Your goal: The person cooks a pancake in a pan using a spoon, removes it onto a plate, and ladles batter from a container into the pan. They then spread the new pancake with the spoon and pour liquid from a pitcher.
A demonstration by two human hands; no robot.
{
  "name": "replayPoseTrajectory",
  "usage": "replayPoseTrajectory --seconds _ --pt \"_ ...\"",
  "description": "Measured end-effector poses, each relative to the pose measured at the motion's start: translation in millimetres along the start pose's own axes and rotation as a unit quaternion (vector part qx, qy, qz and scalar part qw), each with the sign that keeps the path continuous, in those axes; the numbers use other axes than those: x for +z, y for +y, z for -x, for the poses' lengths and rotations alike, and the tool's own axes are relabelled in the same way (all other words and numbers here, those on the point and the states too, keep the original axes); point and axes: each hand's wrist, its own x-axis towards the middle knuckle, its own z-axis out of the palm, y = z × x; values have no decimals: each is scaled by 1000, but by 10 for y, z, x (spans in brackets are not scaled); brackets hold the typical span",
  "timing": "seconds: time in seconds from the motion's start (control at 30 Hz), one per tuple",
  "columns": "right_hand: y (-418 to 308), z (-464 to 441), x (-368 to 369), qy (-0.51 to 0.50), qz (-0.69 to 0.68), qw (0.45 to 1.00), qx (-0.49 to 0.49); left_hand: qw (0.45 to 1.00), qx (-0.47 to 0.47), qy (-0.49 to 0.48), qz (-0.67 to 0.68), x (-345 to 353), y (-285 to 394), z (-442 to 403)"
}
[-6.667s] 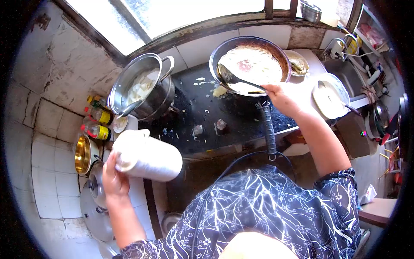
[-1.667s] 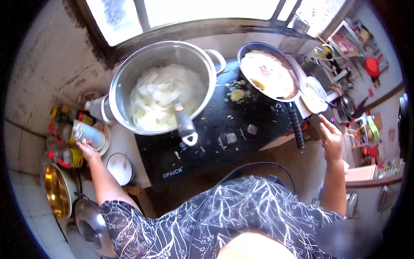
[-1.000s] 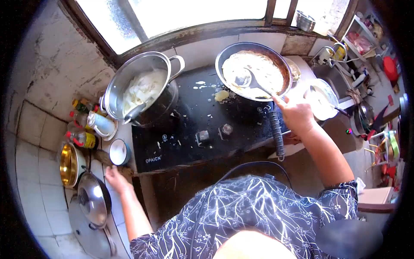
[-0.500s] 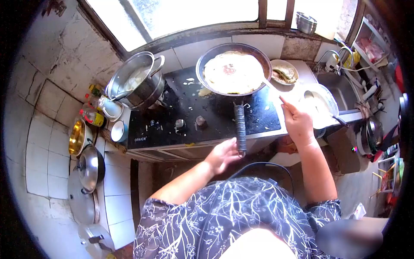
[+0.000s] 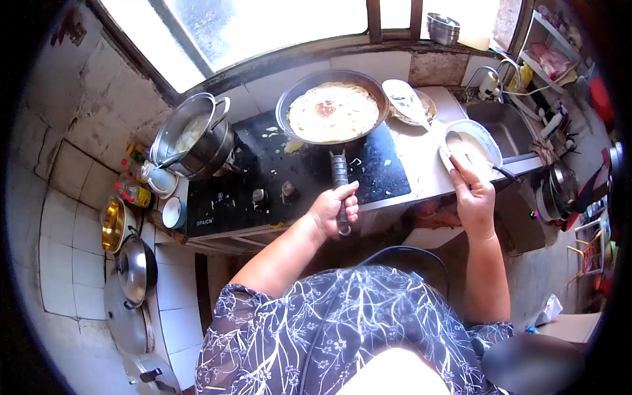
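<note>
My left hand [image 5: 334, 209] is wrapped round the dark, ribbed handle of a frying pan [image 5: 285, 108]. In the pan lies a round, pale pancake [image 5: 339, 115] with a brownish patch near its middle. My right hand [image 5: 475, 197] grips the handle of a white spatula [image 5: 403, 100]. The spatula's broad blade is raised just right of the pan's rim, partly covering a plate of food [image 5: 429, 105] behind it. Beside my right hand stands a white bowl [image 5: 495, 141] of pale batter, with a dark-handled utensil resting in it.
The pan sits over a black cooktop [image 5: 230, 204] scattered with food bits. A steel pot [image 5: 204, 148] stands at its left, near bottles [image 5: 135, 192] and a small blue cup [image 5: 174, 212]. On the right is a sink [image 5: 510, 125] with a faucet. Lidded pans [image 5: 138, 263] line the left side.
My left hand has closed round the pan handle, where it was open beside it. The spatula has moved off the pancake's right edge, up and away to the right.
</note>
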Motion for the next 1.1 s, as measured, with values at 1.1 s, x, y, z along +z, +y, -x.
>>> replayPoseTrajectory --seconds 1.1 --pt "-88 -91 53 66 -61 996 26 992 15 -26 -125 219 571 884"
